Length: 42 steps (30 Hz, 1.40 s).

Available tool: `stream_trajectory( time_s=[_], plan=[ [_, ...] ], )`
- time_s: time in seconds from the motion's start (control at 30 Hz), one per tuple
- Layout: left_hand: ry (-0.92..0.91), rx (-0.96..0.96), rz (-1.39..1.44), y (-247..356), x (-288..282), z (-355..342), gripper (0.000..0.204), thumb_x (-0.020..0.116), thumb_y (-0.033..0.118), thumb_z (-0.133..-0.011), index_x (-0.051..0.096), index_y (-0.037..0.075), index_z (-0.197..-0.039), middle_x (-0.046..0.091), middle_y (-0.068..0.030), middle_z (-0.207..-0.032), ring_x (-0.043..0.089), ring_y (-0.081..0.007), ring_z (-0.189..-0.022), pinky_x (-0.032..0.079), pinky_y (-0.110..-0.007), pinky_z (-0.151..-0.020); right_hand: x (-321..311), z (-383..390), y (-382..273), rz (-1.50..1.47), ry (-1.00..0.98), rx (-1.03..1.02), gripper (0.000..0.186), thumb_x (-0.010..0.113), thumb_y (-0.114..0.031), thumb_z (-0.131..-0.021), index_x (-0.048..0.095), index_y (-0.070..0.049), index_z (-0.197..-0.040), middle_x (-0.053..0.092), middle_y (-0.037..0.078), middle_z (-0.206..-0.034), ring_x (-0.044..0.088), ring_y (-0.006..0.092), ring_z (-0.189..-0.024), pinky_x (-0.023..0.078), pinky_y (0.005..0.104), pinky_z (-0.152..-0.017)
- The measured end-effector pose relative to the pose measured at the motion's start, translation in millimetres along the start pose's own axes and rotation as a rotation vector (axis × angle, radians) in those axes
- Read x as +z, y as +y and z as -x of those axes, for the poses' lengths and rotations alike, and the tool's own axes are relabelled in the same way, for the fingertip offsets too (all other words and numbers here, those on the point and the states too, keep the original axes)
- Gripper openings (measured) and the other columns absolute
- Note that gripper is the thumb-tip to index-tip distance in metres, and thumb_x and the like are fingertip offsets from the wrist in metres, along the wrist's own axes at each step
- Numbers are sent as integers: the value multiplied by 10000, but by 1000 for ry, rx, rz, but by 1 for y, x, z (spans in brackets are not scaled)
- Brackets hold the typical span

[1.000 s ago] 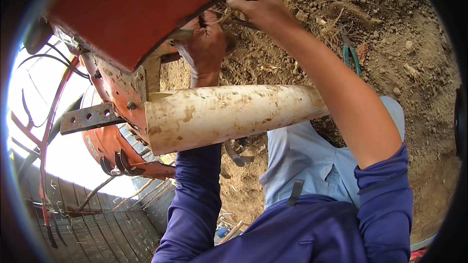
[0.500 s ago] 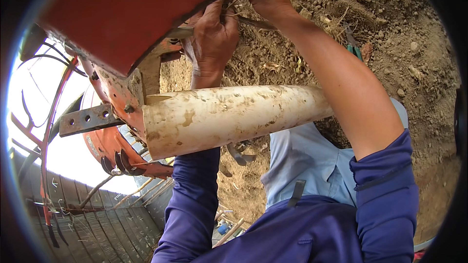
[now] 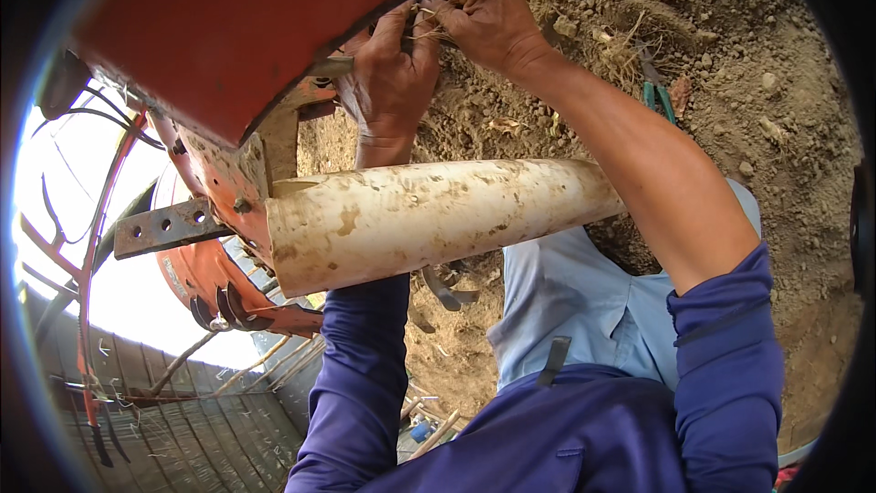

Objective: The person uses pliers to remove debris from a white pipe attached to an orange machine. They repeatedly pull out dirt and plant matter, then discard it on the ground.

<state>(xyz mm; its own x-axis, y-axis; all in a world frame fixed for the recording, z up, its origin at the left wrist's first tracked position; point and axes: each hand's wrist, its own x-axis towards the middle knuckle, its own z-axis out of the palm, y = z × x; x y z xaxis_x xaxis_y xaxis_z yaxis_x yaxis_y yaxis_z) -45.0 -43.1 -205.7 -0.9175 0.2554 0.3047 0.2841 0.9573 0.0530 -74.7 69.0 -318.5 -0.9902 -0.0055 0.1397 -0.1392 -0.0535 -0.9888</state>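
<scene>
- Step in hand, as judged: pulling tangled dry straw fibres (image 3: 429, 26) from under the far edge of the red machine cover (image 3: 237, 27).
- Next move likely calls for a firm pinch and steady pull.
- Left hand (image 3: 392, 73): fingers curled together, gripping the fibres.
- Right hand (image 3: 488, 23): fingertips pinched on the same strands.
- Muddy white pipe (image 3: 429, 219) lies across, near; green-handled pliers (image 3: 659, 91) rest on soil, right.

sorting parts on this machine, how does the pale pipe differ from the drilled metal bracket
The pale pipe is a thick, round, cream tube smeared with mud; the metal bracket is a thin, flat, grey-brown strip with holes. The pipe reaches right, under both forearms; the bracket juts left, away from the hands. Both stick out from the orange machine body.
</scene>
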Motion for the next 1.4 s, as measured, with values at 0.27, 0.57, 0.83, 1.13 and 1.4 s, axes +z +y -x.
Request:
stream_trajectory(
  time_s=[0.27, 0.57, 0.83, 1.13, 1.4],
  plan=[
    [42, 37, -39, -2, 2, -3, 162, 745, 160, -893, 794, 77, -1022, 718, -140, -1364, 768, -353, -1048, 623, -416, -857, -16, 20, -5, -25, -101, 60, 494, 526, -522, -1077, 780, -111, -1183, 787, 176, -1161, 735, 355, -1135, 548, 473, -1050],
    [210, 192, 6, -14, -3, 3, 252, 704, 8, -815, 803, 48, -1043, 794, -140, -1049, 748, -331, -1012, 591, -447, -863, -50, 46, -18, 103, -484, 223, 724, 391, -653, -1117, 730, -17, -1050, 761, 217, -1017, 722, 387, -989, 533, 527, -943],
    [216, 142, 244, -23, -9, 5, 429, 694, -45, -799, 787, 75, -1200, 781, -150, -1192, 723, -327, -1125, 573, -466, -974, -75, 65, -82, 166, -454, -5, 400, 578, -360, -1030, 713, 16, -1047, 771, 261, -1000, 760, 413, -995, 587, 511, -909],
    [222, 253, 113, -16, 1, 26, 334, 929, 179, -821, 698, 68, -1036, 748, -153, -1244, 743, -341, -1046, 606, -451, -887, -95, 21, -45, -533, -586, 403, 500, 639, -418, -1091, 689, -67, -1444, 771, 106, -1259, 730, 180, -1056, 594, 354, -967],
    [331, 241, 68, -23, -9, 16, 344, 960, 222, -836, 747, 72, -1061, 767, -118, -1025, 742, -242, -783, 602, -364, -653, -12, -10, -1, -359, -58, -94, 305, 694, -273, -1050, 744, -29, -1225, 801, 152, -1075, 743, 212, -983, 577, 366, -869]
  ],
)
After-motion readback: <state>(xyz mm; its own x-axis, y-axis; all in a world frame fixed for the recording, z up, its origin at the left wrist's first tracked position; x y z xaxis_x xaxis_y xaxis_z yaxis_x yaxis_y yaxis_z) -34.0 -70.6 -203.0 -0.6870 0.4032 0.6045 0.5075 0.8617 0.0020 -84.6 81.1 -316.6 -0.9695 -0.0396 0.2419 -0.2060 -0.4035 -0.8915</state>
